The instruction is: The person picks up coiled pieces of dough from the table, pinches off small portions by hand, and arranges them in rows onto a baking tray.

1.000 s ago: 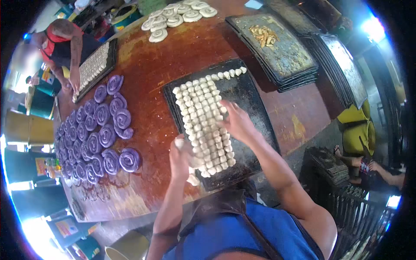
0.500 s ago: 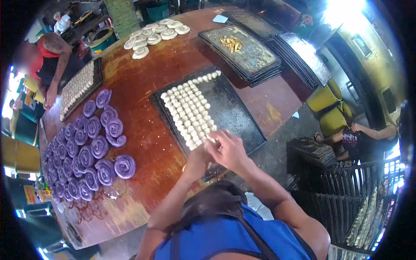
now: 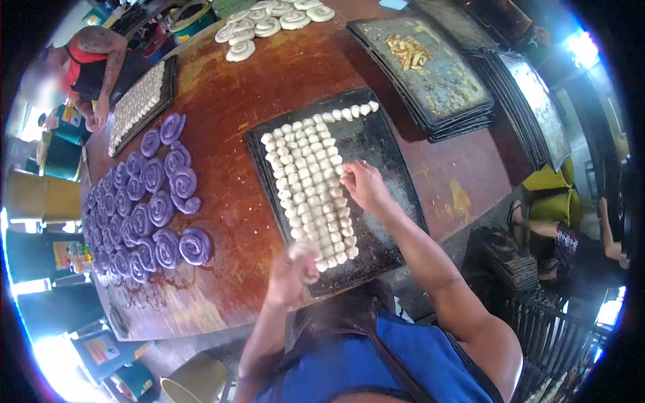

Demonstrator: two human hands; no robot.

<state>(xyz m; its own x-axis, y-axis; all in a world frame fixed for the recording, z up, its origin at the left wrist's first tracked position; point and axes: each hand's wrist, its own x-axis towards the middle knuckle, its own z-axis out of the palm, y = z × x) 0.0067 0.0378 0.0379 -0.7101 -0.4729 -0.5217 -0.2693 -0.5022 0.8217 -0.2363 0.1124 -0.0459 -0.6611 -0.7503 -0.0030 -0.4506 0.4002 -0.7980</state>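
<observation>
Small white dough balls sit in close rows on the left part of a dark baking tray, with one row running along its far edge. My right hand is over the tray, its fingertips pinched around a dough ball at the right edge of the rows. At the tray's near left corner, my left hand is closed around a pale piece of dough; motion blurs it. To the left, several purple dough coils lie on the reddish table.
White dough coils lie at the table's far side. Stacked trays stand at the far right, the top one bearing yellowish scraps. Another person leans by a filled tray; someone else sits at the right.
My hands were together at the tray's near end and are now apart. The right has moved forward along the rows, the left back and leftward. The rows now reach farther right; the view has shifted.
</observation>
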